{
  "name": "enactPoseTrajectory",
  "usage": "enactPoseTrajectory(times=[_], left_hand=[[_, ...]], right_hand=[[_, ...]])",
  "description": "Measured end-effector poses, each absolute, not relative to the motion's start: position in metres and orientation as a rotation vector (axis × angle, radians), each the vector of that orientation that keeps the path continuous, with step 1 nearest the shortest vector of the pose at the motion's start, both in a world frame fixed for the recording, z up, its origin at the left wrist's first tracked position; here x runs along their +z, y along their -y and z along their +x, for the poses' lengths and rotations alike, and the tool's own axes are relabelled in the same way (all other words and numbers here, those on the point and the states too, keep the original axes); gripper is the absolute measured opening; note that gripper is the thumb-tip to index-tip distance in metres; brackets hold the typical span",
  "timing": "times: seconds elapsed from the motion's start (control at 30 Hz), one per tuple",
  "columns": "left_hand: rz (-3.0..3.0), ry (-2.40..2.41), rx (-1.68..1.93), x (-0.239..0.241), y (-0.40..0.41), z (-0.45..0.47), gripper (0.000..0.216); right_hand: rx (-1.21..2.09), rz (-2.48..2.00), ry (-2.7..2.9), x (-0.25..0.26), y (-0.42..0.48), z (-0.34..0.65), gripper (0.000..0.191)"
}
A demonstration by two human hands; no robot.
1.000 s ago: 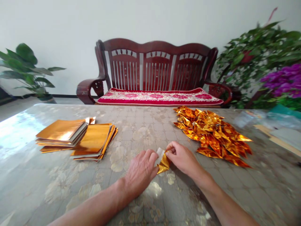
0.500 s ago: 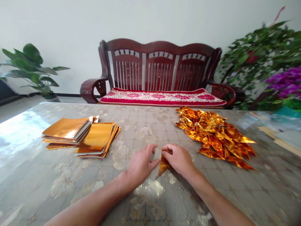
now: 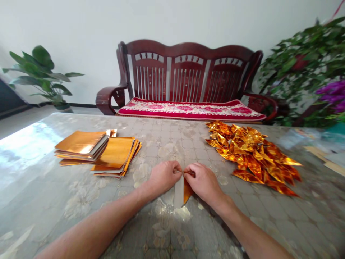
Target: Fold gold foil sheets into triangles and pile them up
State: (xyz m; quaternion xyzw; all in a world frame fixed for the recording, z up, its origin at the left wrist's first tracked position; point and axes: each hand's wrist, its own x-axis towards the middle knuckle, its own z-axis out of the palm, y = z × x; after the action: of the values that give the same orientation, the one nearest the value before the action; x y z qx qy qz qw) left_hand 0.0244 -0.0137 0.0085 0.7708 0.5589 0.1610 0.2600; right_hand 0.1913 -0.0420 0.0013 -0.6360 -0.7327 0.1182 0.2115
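Observation:
A partly folded sheet of gold foil paper (image 3: 188, 192) is held upright-looking between my hands, with a grey strip on its left and a shiny gold triangle on its right. My left hand (image 3: 165, 175) pinches its upper left corner between thumb and fingers. Close beside it, my right hand (image 3: 203, 180) grips the upper right part, fingertips nearly meeting the left ones. Fingers cover the top of the sheet, so the fold there is hidden. To the right lies a heap of folded gold foil pieces (image 3: 249, 154) with pointed ends.
Two stacks of flat gold paper, a left stack (image 3: 81, 144) and a right stack (image 3: 115, 153), lie on the patterned table (image 3: 151, 233). Clear plastic (image 3: 299, 138) sits at the far right. Behind the table stand a wooden bench (image 3: 185, 75) and potted plants (image 3: 44, 75).
My left hand has moved up from the sheet's left side to its top corner, its fingers now closed in a pinch. The view has shifted slightly, moving the surroundings rightward.

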Motion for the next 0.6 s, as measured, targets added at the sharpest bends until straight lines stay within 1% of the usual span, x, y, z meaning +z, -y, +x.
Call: enactPoseTrajectory(times=[0.2,0.43,0.6], left_hand=[[2.078,-1.501,0.465,0.001,0.01,0.022,0.02],[2.088,-1.539,0.417,0.005,0.013,0.021,0.021],[2.085,-1.57,0.343,0.013,0.012,0.02,0.022]], right_hand=[[0.248,-1.824,2.051,0.0,0.044,0.19,0.01],[0.287,-1.867,1.997,0.002,0.045,0.186,0.011],[0.158,-1.809,2.042,-0.001,0.046,0.184,0.012]])
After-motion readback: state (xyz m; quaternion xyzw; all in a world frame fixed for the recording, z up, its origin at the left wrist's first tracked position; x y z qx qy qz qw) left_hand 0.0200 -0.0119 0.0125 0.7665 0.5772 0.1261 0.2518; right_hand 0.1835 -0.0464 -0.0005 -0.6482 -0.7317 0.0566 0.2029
